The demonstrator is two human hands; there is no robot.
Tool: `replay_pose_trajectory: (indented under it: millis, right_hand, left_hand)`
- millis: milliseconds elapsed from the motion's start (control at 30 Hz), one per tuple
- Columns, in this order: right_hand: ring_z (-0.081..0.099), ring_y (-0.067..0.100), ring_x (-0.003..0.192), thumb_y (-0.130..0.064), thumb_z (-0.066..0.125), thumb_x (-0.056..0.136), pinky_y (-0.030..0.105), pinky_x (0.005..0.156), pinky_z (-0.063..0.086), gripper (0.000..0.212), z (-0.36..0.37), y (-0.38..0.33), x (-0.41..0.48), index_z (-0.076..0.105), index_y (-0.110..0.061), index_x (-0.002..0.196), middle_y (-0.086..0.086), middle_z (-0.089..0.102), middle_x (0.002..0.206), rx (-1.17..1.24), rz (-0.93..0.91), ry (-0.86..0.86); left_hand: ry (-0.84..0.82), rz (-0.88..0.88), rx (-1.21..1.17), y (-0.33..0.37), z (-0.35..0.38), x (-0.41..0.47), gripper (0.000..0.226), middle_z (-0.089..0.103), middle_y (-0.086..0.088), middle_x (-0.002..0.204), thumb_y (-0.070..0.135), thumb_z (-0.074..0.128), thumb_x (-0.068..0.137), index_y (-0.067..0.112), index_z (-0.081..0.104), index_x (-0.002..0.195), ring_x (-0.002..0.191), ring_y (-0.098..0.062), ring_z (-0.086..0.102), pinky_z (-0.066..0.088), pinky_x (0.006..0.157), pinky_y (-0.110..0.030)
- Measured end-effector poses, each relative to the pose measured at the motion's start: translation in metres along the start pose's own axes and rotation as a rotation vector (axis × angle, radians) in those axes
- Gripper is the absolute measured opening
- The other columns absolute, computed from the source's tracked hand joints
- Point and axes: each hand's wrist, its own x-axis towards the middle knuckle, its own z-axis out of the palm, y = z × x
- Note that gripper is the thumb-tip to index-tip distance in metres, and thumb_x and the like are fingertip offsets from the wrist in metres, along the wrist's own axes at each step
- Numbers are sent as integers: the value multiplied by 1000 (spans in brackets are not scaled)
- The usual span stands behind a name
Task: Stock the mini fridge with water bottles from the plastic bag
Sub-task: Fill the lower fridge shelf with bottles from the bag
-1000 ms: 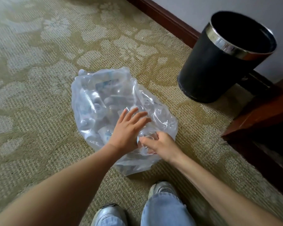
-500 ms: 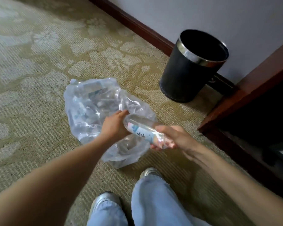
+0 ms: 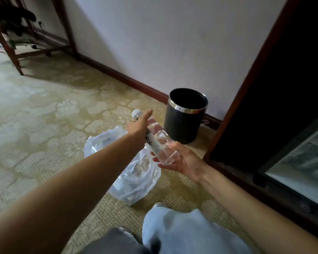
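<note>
right hand grips the water bottle at its base; left hand covers the neck, grip unclear.

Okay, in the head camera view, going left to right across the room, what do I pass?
Rack → bag → bin → fridge. Left out, since they overlap the bag and bin: bottle, left hand, right hand.

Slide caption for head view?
Right hand grips the base of a water bottle, left hand at its neck, above the plastic bag.
</note>
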Motion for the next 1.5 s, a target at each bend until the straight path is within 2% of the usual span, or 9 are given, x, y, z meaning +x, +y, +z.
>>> replay_pose_trajectory:
  millis: [300, 400, 533, 700, 867, 1000, 1100, 1300, 1500]
  right_hand:
    - [67, 18, 67, -52, 61, 83, 28, 58, 55, 46, 26, -58, -34, 70, -9, 97, 7, 70, 81, 53, 38, -1]
    - [67, 23, 66, -61, 55, 85, 33, 59, 55, 53, 45, -83, -42, 68, -11, 96, 7, 69, 78, -11, 6, 119]
    - [72, 21, 63, -74, 55, 75, 36, 59, 59, 64, 75, -114, -49, 71, -15, 90, 6, 74, 75, -105, -107, 323]
    - [70, 32, 83, -70, 35, 89, 45, 84, 56, 69, 91, -125, -46, 68, -9, 93, 15, 70, 91, 2, -143, 436]
    - [63, 18, 58, -58, 27, 98, 24, 49, 52, 63, 73, -104, -44, 65, -8, 100, 6, 66, 72, -118, -101, 493]
    - [65, 18, 54, -52, 28, 100, 32, 63, 58, 58, 58, -95, -39, 64, -13, 76, 3, 69, 60, -65, -98, 413]
    - [65, 22, 55, -53, 29, 100, 39, 66, 57, 59, 52, -91, -32, 62, -14, 69, 5, 68, 56, -48, -87, 394]
    - [67, 30, 99, -59, 39, 94, 47, 96, 50, 46, 47, -76, -24, 61, -19, 95, 14, 69, 107, -291, 4, 346]
    - [65, 26, 106, -56, 47, 92, 45, 99, 49, 45, 41, -73, -20, 57, -18, 113, 10, 67, 115, -262, 34, 368]
  left_hand:
    - [-105, 190, 71, 15, 38, -86, 47, 70, -12, 98, 46, 66, 84, 10, 60, 113, 82, -24, 70, 59, 69, -36]
    - [-69, 326, 46, 29, 44, -112, 48, 69, -6, 89, 42, 73, 79, 12, 60, 114, 70, -15, 69, 55, 54, -25]
    - [-71, 415, -25, 50, 51, -143, 47, 70, -5, 97, 49, 66, 82, 15, 62, 114, 87, -20, 69, 57, 76, -38]
    - [-192, 412, 13, 53, 37, -153, 42, 72, -8, 97, 45, 48, 95, 10, 66, 110, 88, -22, 71, 58, 70, -32]
    - [-330, 275, 131, 22, 28, -145, 55, 73, -3, 81, 57, 30, 97, 15, 66, 101, 70, -17, 71, 55, 58, -26]
    - [-335, 132, 135, 25, 26, -140, 58, 67, -16, 108, 57, 34, 96, 11, 61, 115, 97, -30, 67, 56, 80, -45]
    - [-248, 107, 156, 21, 30, -139, 58, 65, -19, 105, 54, 39, 96, 5, 57, 122, 93, -31, 67, 58, 72, -42]
    - [-276, 16, 256, 16, 28, -134, 58, 65, -15, 82, 51, 45, 95, 1, 54, 122, 68, -26, 66, 55, 59, -35]
    - [-230, 35, 225, 12, 28, -129, 50, 66, -20, 95, 43, 48, 96, -1, 54, 120, 80, -34, 68, 58, 71, -41]
